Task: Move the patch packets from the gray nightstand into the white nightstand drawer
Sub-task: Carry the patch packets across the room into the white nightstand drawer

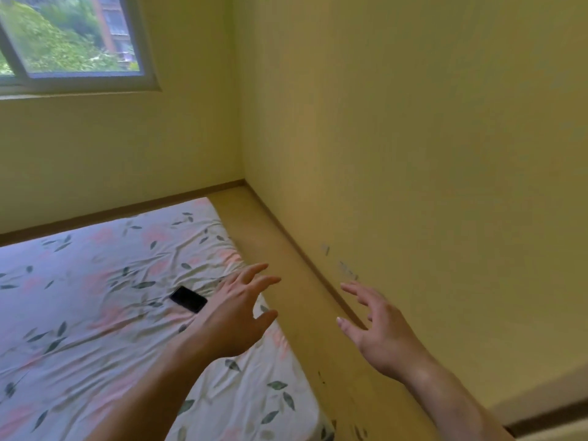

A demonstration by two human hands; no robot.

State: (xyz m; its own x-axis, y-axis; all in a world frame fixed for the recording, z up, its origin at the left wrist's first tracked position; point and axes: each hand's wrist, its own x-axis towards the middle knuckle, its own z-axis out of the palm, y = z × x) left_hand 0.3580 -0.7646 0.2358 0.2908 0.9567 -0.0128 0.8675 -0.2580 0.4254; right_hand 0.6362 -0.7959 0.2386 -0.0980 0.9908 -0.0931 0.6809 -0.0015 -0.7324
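Both your hands reach out released, fingers spread, grasping nothing: left hand over the bed edge beside a black phone, right hand lower right of centre.

Bed with floral sheet, 1 black phone lying on it near right edge. Window top left. Yellow walls, tan floor strip beside bed.

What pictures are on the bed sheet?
The bed sheet is white with pink flowers and grey-green leaves, seen in the head view.
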